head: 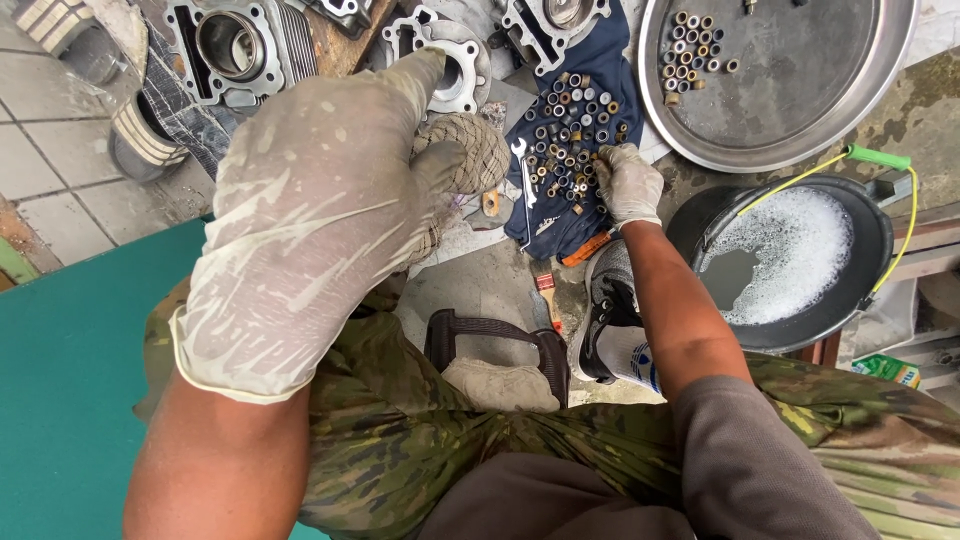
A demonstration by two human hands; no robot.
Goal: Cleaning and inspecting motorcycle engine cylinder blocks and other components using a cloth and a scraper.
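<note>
1. The left hand (310,210) is up close to the camera in a pale, dirty glove. Its fingers are closed around a wad of woven, rope-like cloth (470,150).
2. The right hand (628,185), also gloved, reaches down to a pile of small metal rings (570,140). Its fingers are bent onto the pile and pinch at the rings. I cannot tell for sure if one ring is already held.
3. The rings lie on a dark blue cloth (560,225) on the floor, just in front of the person's shoe (605,300). They are short little tubes, some grey, some brown and some brass-yellow. They look a bit greasy.
4. To do this well, I think it is best to pinch just one ring at a time with the fingertips. The rings are small and round, so they can slip or roll off the cloth.
5. It also helps to keep the wad steady in the left hand and near the pile.
6. More rings of the same kind sit in a big round metal tray (800,100), well apart from the pile.
7. A black bucket (790,260) full of foamy water stands beside the right arm.
8. A small wrench (524,170) lies on the blue cloth, just beside the rings.
9. Grey engine cylinder blocks (235,45) stand at the far edge of the floor.
</note>
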